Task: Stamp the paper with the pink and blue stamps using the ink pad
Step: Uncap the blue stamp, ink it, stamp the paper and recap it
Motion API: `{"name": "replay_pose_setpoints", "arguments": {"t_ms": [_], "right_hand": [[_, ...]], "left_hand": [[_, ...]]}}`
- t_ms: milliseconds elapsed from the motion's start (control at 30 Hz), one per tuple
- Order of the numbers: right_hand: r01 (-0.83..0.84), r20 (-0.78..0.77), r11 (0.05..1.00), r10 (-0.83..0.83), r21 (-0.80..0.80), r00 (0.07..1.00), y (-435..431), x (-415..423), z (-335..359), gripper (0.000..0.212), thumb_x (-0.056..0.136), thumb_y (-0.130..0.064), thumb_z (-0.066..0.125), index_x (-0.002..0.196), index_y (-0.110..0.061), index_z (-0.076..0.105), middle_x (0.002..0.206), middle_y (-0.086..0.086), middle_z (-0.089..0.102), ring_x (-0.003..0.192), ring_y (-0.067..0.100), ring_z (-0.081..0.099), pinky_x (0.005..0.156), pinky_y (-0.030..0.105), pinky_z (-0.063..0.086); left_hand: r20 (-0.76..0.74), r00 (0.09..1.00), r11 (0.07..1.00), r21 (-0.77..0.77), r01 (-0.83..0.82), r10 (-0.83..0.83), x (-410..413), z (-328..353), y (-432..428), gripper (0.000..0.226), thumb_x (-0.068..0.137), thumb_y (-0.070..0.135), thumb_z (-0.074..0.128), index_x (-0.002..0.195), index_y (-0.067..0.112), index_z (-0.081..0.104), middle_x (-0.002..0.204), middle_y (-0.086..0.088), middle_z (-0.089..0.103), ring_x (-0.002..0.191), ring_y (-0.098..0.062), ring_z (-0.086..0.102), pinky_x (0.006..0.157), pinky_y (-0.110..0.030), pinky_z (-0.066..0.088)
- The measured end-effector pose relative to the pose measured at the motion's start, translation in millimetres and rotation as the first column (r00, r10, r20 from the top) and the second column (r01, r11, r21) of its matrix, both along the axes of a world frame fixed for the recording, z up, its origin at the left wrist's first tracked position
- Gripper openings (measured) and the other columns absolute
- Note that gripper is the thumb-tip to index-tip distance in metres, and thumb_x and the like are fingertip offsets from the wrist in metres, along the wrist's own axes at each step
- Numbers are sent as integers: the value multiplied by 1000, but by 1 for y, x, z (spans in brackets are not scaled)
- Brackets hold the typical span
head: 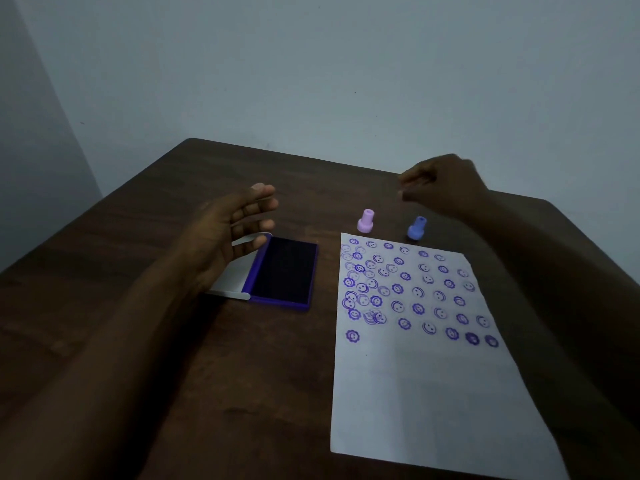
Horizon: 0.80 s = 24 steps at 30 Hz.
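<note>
Nearest the viewer, two bare forearms reach in from the bottom corners over a dark wooden table (138,244). Between them, on the right half, lies a white sheet of paper (426,393), flat on the wood, its far portion covered with rows of purple smiley and flower prints; the near portion is blank.

Left hand (228,237): raised above the table, palm turned inward, fingers (263,206) spread apart and holding nothing. It hovers over the white lid (235,275) of the ink pad (284,271). The pad lies open, purple-framed, dark inked surface facing up, lid folded out flat to its left. It sits well left of the paper, not touching it.

Right hand (440,185): raised above the far edge of the table, fingers curled loosely inward. Nothing can be seen in it; the image is blurred there, so whether the fingertips meet cannot be told.

Pink stamp (366,221): upright on the table, just beyond the paper's far left corner. Blue stamp (416,228): upright, just to its right, at the paper's far edge. Neither is touched by either hand; the right hand is above and beyond them.
</note>
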State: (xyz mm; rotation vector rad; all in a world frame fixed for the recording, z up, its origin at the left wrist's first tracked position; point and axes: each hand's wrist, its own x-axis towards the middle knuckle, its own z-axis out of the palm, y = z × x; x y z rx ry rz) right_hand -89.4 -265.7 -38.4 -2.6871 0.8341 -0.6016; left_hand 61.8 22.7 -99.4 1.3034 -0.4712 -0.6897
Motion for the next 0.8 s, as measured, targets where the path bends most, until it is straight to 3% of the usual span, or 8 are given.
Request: {"name": "replay_pose_setpoints", "arguments": {"t_ms": [200,300,400,467,500,567,667,800], "right_hand": [[89,-183,986,-62,144,981,-18,-22,-24,19,69,-29,83,83,-18,78,81,-9,71,85,13,65,75,27,46],[96,-203,980,-60,173,977,-20,-23,-41,14,72,-26,83,78,-16,74,74,-6,67,79,16,62,64,20,44],[40,-71,987,-29,156,997,-14,-23,-37,13,74,-21,81,65,-24,72,68,-8,68,66,11,58,47,3,36],[-19,161,982,-11,187,987,2,-20,-25,9,73,-29,82,79,-23,79,73,-2,74,65,8,62,57,7,43],[-97,269,953,18,286,963,14,-19,-18,16,72,-32,82,84,-22,80,73,-2,76,65,8,64,63,13,48],[-354,426,740,101,572,899,45,-13,-9,17,76,-28,81,89,-18,79,77,2,78,66,12,68,64,22,57],[-497,469,452,181,741,864,87,-1,-12,16,82,-15,76,98,-13,76,84,8,77,71,17,71,68,25,60],[-514,480,328,184,793,858,119,10,-25,15,85,-10,72,100,-13,75,88,8,78,80,16,74,74,26,61]], "left_hand": [[3,1000,1000,-7,17,-17,0,0,1,42,70,50,67,107,31,73,100,10,79,77,-3,73,60,-20,58],[1,1000,1000,-3,21,-21,0,0,3,42,71,51,67,108,31,73,101,10,79,78,-3,73,60,-20,58],[-3,1000,1000,0,19,-19,0,1,5,45,71,50,68,111,31,72,103,10,78,80,-4,73,61,-21,58],[-2,1000,1000,-9,16,-16,-1,1,6,47,69,50,69,112,31,72,105,8,78,82,-4,73,62,-21,57],[3,1000,1000,-10,18,-18,-3,2,6,49,68,50,70,113,31,72,107,8,77,83,-5,73,63,-21,57],[20,999,999,2,32,-32,-5,3,4,50,66,48,73,113,31,71,110,7,76,87,-6,73,65,-21,57],[27,996,996,0,89,-89,-7,4,3,44,65,38,77,109,32,73,108,8,78,89,-7,73,68,-20,58],[29,990,989,-51,138,-137,-10,1,3,36,66,25,79,102,29,77,105,4,79,90,-9,74,69,-19,57]]}}
